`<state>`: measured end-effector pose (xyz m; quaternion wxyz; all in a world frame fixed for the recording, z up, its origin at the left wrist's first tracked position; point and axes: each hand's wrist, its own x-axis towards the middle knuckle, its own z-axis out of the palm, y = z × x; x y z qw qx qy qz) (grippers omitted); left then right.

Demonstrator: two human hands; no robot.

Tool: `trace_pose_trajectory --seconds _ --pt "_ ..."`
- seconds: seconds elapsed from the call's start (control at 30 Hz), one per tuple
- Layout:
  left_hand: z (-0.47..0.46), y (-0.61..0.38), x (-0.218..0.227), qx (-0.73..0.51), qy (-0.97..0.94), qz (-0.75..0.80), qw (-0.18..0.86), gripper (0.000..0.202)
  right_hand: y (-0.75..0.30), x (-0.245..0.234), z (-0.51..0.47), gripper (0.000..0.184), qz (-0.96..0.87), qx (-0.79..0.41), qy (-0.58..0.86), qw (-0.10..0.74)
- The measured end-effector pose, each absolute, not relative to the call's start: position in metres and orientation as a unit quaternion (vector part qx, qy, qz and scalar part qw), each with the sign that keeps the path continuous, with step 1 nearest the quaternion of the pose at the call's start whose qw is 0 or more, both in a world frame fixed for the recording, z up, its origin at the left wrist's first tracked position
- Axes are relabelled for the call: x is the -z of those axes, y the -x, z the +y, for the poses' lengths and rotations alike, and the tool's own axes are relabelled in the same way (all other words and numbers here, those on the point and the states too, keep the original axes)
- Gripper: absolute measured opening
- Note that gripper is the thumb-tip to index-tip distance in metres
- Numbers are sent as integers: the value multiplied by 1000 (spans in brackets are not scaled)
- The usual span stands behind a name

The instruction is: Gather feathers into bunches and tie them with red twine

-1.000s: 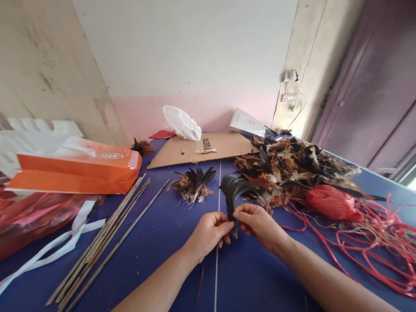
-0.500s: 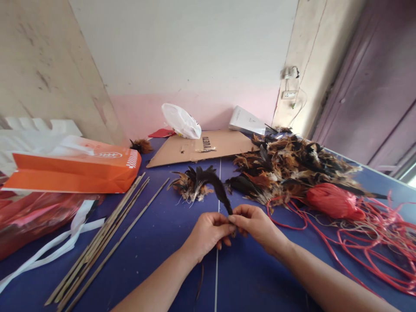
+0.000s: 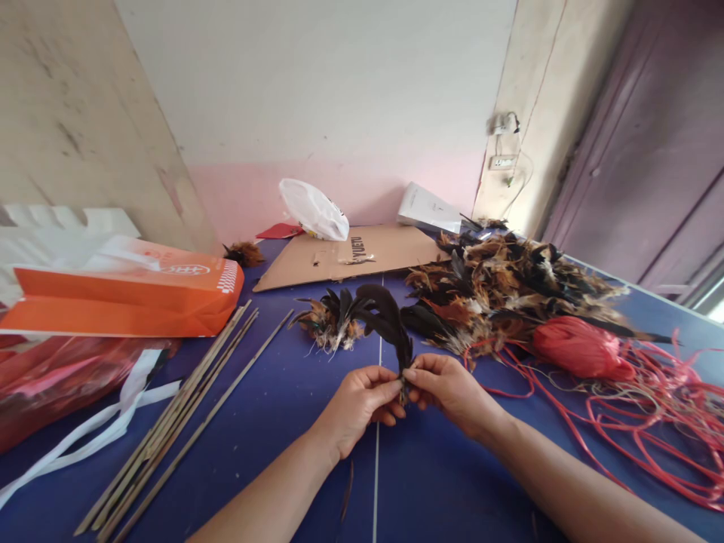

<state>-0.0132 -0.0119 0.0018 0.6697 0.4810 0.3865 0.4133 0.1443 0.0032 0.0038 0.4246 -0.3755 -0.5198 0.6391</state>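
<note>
Black curved feathers (image 3: 390, 315) stand up between my two hands, over the white line of the blue table (image 3: 271, 452). My left hand (image 3: 365, 400) pinches their base from the left, thumb and fingers closed. From the other side my right hand (image 3: 444, 386) grips the same base, its thumb tip close to the left thumb. How many feathers are held I cannot tell. Just beyond lies a small bunch of brown and black feathers (image 3: 328, 324). A big feather pile (image 3: 492, 286) spreads to the right, beside a ball of red plastic twine (image 3: 582, 347).
Several thin sticks (image 3: 186, 407) lie at the left, near an orange bag (image 3: 130, 302) and white strips (image 3: 84, 452). Flat cardboard (image 3: 317, 264) with a white plastic bag (image 3: 314, 211) is at the back. Loose red twine (image 3: 650, 430) tangles across the right side.
The feathers in my hands have fanned wider and turned more upright, with one standing apart at the right. Both hands stay in nearly the same place.
</note>
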Motion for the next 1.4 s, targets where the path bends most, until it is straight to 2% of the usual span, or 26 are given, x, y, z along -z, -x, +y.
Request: trace_pose_trajectory --seconds 0.53,1.03,1.2,1.4 --pt "-11 13 -1 -419 -530 420 606 22 -140 -4 3 18 -506 -609 401 461" --pt "-13 8 -3 -428 -580 423 549 14 -139 6 5 14 -474 -659 375 448" --pt "-11 12 0 -446 -539 427 573 18 -139 7 4 17 -469 -667 378 439" --pt "-8 15 0 -460 -443 409 652 18 -141 5 3 24 -461 -676 365 443"
